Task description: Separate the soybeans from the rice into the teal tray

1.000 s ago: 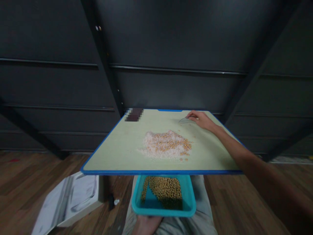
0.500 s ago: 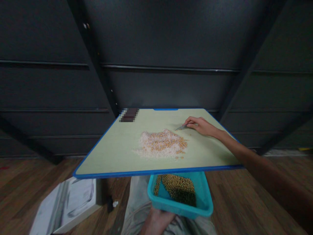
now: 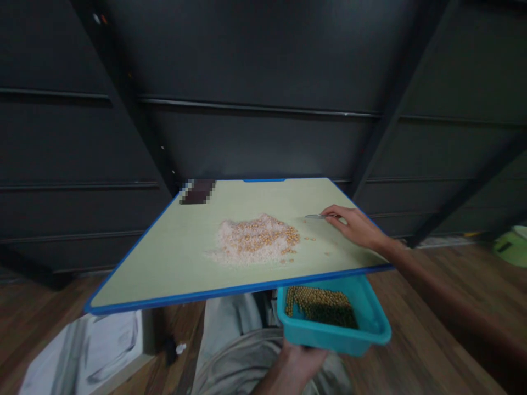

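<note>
**Over the table edge, tweezers and tray**

Beside the mound of rice and soybeans (image 3: 255,240) on the table (image 3: 173,263), my right hand (image 3: 356,226) pinches slim metal tweezers (image 3: 316,217), now drawn back right of the pile. My left hand (image 3: 298,367) grips the teal tray (image 3: 373,323) of sorted beans from below; it has slid right under the table's edge, nearer the tweezers.
</note>
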Action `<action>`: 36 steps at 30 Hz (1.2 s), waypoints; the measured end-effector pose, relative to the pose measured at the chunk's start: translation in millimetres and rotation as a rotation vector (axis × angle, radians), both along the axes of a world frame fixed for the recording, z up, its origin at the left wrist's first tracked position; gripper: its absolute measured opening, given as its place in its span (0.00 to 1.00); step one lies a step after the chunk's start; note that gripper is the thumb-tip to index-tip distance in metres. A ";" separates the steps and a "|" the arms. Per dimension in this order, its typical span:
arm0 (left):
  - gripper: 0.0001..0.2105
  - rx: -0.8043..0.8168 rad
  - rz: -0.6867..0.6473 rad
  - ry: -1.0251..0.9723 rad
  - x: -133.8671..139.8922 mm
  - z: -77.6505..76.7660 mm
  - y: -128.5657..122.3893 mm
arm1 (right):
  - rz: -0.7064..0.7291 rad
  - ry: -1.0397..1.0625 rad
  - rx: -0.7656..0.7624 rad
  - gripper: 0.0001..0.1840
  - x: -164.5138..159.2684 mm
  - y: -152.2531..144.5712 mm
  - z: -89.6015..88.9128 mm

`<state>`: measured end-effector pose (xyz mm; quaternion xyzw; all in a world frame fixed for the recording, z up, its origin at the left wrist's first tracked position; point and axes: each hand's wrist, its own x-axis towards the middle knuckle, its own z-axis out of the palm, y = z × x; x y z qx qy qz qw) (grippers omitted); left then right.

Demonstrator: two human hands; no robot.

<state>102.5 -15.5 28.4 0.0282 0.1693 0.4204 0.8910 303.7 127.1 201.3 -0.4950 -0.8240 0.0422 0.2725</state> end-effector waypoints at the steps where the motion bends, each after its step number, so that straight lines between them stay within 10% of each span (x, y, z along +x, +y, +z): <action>1: 0.17 0.007 -0.015 -0.070 5.6 2.7 0.5 | -0.004 -0.023 0.009 0.14 -0.8 -7.1 -0.7; 13: 0.19 0.007 -0.009 -0.141 18.7 23.3 -0.2 | 0.086 -0.006 -0.039 0.12 -3.3 -93.0 6.7; 24: 0.17 -0.127 0.024 -0.170 19.3 15.8 5.2 | -0.079 -0.104 0.007 0.12 26.3 -89.3 -2.4; 30: 0.16 -0.138 0.041 -0.233 14.0 14.4 5.7 | -0.036 0.011 -0.009 0.11 7.0 -116.1 0.2; 36: 0.20 -0.249 0.076 -0.202 -5.4 14.8 10.1 | 0.012 0.020 0.033 0.10 -17.4 -81.7 5.4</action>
